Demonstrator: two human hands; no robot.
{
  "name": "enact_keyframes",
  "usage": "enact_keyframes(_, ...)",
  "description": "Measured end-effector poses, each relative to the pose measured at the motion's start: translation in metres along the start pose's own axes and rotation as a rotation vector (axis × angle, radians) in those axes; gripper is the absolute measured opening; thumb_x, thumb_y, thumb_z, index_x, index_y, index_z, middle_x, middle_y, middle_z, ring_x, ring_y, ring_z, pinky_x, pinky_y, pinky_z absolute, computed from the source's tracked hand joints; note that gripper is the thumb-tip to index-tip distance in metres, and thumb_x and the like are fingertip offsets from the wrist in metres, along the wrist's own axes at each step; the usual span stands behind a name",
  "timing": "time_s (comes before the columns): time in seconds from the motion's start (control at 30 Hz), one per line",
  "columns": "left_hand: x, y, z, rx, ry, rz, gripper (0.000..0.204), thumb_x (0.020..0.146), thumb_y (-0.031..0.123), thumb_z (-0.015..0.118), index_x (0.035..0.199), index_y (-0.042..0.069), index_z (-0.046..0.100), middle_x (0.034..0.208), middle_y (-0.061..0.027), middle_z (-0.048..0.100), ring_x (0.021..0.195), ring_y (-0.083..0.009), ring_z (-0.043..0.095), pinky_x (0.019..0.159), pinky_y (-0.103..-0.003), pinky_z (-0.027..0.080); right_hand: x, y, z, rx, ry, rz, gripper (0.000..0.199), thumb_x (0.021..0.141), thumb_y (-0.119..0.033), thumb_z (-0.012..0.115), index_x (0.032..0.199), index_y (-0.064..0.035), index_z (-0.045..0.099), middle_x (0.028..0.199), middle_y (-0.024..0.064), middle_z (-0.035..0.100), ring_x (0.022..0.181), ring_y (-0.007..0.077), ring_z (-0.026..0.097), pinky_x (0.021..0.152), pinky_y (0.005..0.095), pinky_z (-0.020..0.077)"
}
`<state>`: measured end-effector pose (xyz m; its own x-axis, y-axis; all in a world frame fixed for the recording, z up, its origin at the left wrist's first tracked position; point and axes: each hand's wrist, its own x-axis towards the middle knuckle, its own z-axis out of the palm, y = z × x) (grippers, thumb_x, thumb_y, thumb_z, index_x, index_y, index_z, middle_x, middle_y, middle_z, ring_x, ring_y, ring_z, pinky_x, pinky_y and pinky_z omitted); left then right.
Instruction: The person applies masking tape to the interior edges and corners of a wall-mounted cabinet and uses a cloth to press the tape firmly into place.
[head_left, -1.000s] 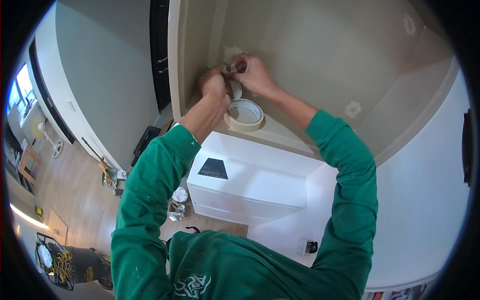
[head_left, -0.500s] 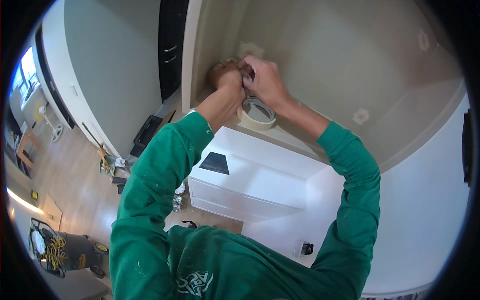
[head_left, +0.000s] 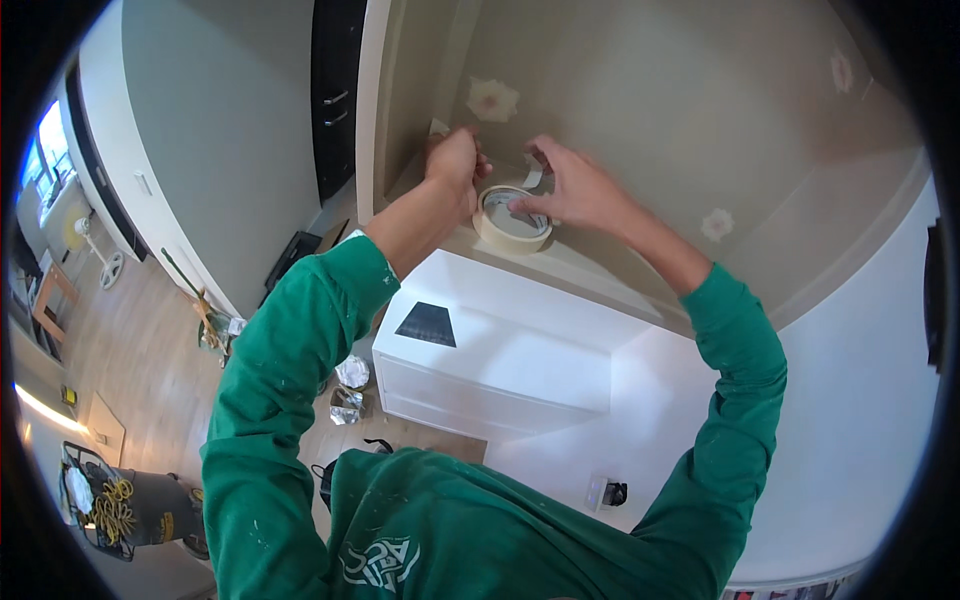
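Tape roll, one; right hand beside, fingers apart; left hand curled, hold unclear.

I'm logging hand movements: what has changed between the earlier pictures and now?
The right hand has moved rightward, away from the left hand, and now spreads over the masking tape roll. Whether it holds the pale strip is unclear. The left hand remains near the left corner of the niche; the roll still rests on the ledge.

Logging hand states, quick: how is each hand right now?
Left hand: curled; cannot tell whether it holds anything.
Right hand: open, thumb over the tape roll.
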<state>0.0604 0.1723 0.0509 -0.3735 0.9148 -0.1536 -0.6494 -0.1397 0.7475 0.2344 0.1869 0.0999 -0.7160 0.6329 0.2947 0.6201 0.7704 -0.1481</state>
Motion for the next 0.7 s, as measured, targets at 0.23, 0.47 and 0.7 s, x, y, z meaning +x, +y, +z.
enact_keyframes(0.23, -0.005, -0.001, -0.003, 0.168, -0.213, -0.08, 0.024, 0.076, -0.004, 0.068, 0.094, -0.001, 0.052, 0.08, -0.0112, 0.052, 0.069, -0.0204, 0.058, 0.054, -0.036, 0.051, -0.015, -0.009, 0.002, -0.049, 0.031, 0.078, 0.08, 0.07, -0.04, 0.083, 0.129, 0.0024, 0.049, 0.115, 0.0267, 0.063, 0.108, 0.0416, 0.062, 0.091, 0.0469, 0.0503)
enact_keyframes(0.47, -0.009, -0.003, -0.01, 0.261, -0.208, -0.055, 0.016, 0.075, -0.01, 0.065, 0.091, -0.009, 0.061, 0.081, -0.0161, 0.061, 0.063, -0.0235, 0.062, 0.056, -0.037, 0.056, -0.015, -0.011, 0.001, -0.098, -0.003, 0.116, 0.082, 0.069, -0.049, 0.082, 0.125, 0.0033, 0.054, 0.119, 0.0246, 0.063, 0.11, 0.0409, 0.061, 0.092, 0.0465, 0.0496)
enact_keyframes(0.7, 0.002, -0.017, -0.01, 0.542, -0.244, 0.006, 0.012, 0.074, 0.004, 0.073, 0.081, -0.005, 0.07, 0.085, -0.0165, 0.068, 0.075, -0.0245, 0.067, 0.06, -0.043, 0.053, -0.019, 0.008, 0.01, -0.142, 0.086, 0.043, 0.097, 0.068, -0.046, 0.084, 0.142, 0.003, 0.044, 0.122, 0.0267, 0.061, 0.114, 0.04, 0.059, 0.095, 0.046, 0.0472)
